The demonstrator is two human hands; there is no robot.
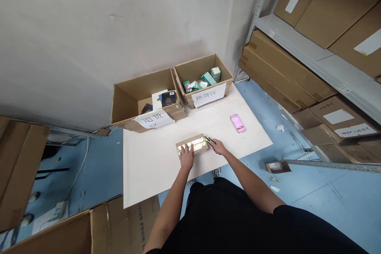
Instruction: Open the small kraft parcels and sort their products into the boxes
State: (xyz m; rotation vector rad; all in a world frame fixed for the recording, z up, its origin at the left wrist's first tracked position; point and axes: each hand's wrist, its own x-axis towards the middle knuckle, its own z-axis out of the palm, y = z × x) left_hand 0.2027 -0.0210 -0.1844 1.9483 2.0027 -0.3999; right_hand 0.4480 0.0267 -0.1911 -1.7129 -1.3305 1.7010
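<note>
A small brown cardboard box point(197, 141) with shiny tape along its top lies on the white tabletop point(149, 162). My left hand point(187, 156) rests on the box's left part, fingers spread and pressing on its surface. In my right hand point(218, 147) is a black and yellow utility knife point(208, 139), its front end at the box's right edge. The fingers are wrapped round the handle. Whether the blade is out is too small to tell. To the right lies a pink pixelated object point(237, 123).
Two labelled open cartons stand at the back: a left carton point(126, 105) with books or flat packages, and a right carton point(224, 74) with small green-and-white boxes. A metal shelf point(297, 39) loaded with cartons is on the right. Another large carton point(119, 222) sits front left.
</note>
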